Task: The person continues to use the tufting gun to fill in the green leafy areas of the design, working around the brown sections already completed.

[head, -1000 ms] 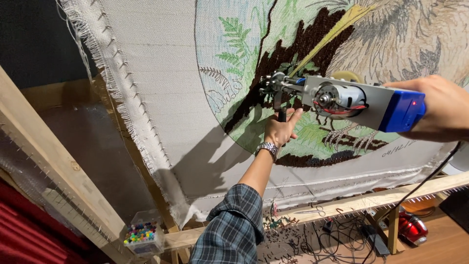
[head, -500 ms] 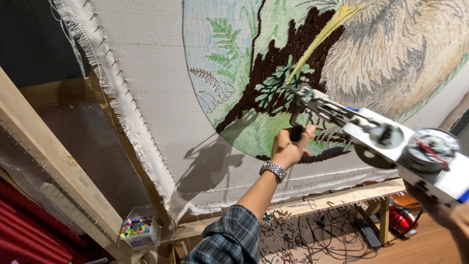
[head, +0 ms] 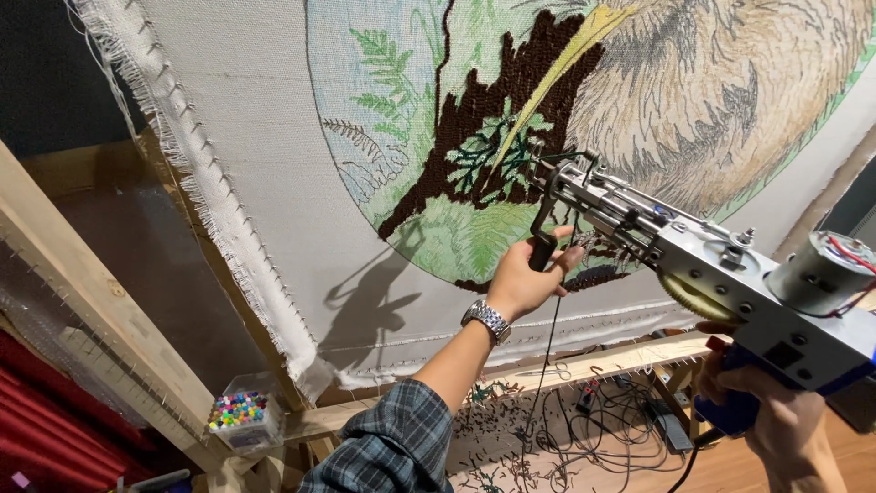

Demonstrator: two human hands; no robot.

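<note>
Tufting is the step in hand: the left hand [head: 522,278] wraps the front handle of the tufting gun [head: 693,265], the right hand [head: 776,415] seemingly closed on its blue rear grip (half hidden). Needle meets cloth [head: 301,201] at the brown patch; next calls for steady pressure.

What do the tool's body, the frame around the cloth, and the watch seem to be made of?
Tufting gun: bare silvery metal, matte, with visible screws; blue handle looks plastic. Frame: pale unfinished wood, grain showing. Watch: shiny linked metal, probably steel.
</note>
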